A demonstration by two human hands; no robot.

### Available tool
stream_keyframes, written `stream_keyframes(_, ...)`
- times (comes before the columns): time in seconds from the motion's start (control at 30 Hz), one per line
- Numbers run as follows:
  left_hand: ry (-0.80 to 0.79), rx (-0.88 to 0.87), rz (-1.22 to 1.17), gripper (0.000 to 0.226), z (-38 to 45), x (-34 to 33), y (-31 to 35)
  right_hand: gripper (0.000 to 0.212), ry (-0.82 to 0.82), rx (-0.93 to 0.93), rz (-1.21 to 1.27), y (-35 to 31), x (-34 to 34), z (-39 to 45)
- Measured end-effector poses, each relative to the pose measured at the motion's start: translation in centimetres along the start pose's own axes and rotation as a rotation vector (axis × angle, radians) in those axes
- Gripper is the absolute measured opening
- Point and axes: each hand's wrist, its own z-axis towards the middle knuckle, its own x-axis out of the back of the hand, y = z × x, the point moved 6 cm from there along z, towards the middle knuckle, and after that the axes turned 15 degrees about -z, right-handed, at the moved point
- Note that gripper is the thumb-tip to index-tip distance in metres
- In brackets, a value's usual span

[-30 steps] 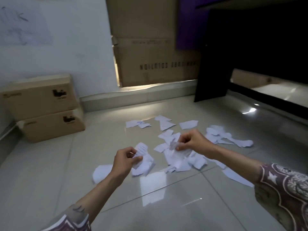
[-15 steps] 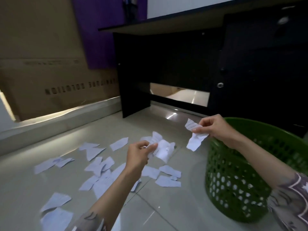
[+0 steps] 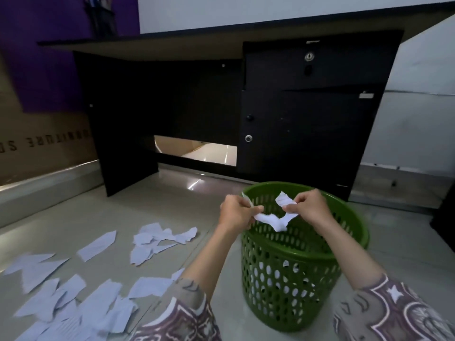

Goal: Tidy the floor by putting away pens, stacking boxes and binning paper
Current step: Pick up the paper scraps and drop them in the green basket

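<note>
A green perforated plastic basket (image 3: pixel 343 254) stands on the tiled floor in front of me, with white paper visible through its holes. Both hands are over its open top. My left hand (image 3: pixel 235 212) pinches one bunch of torn white paper scraps (image 3: pixel 272 220), and my right hand (image 3: pixel 309 207) pinches another; the bunches hang together between the hands, above the basket's mouth. Several torn paper pieces (image 3: pixel 160 238) lie scattered on the floor to the left, with more paper pieces (image 3: pixel 73 306) near the lower left corner.
A black desk (image 3: pixel 307 114) with drawers stands right behind the basket. A large cardboard sheet (image 3: pixel 37 143) leans on the wall at the left, above a grey ledge (image 3: pixel 49 185). A dark object (image 3: pixel 444 217) sits at the right edge.
My view swung right from the paper pile to the basket. Both hands carried their paper scraps rightward and came together over the basket's opening.
</note>
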Motion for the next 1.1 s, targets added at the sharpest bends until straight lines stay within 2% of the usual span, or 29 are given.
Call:
stream_keyframes(0.13, 0.000, -0.080, 0.076, 0.034, -0.6, 0.1, -0.1, 0.021, -0.091, -0.064, -0.158, 0.9, -1.0, 0.2)
stream_keyframes(0.3, 0.060, -0.110, 0.046, 0.028, -1.5, 4.0, -0.2, 0.011, -0.022, -0.068, -0.208, -0.2, -0.9, 0.3)
stream_keyframes(0.47, 0.147, -0.097, 0.062, 0.025, -2.6, 9.1, -1.0, 0.011, 0.024, 0.062, -0.126, -4.4, -1.8, -0.4)
stream_keyframes(0.6, 0.188, -0.079, 0.070, 0.022, -4.1, 12.7, -1.3, 0.010, 0.001, 0.217, -0.005, -8.6, -3.2, -2.2)
stream_keyframes(0.7, 0.266, -0.062, 0.070, 0.025, -6.2, 16.4, -1.4, 0.012, -0.089, 0.338, 0.084, -12.7, -5.6, -4.7)
stream_keyframes(0.83, 0.366, -0.029, 0.074, 0.026, -10.2, 22.1, -2.0, 0.012, -0.289, 0.452, 0.169, -18.1, -9.9, -9.0)
stream_keyframes(0.97, 0.502, 0.029, 0.085, 0.022, -15.4, 28.6, -3.2, 0.005, -0.464, 0.592, 0.138, -23.1, -14.7, -13.8)
stream_keyframes(1.1, 0.608, 0.084, 0.154, 0.025, -20.7, 34.9, -4.5, 0.013, -0.597, 0.703, 0.080, -27.8, -19.8, -18.5)
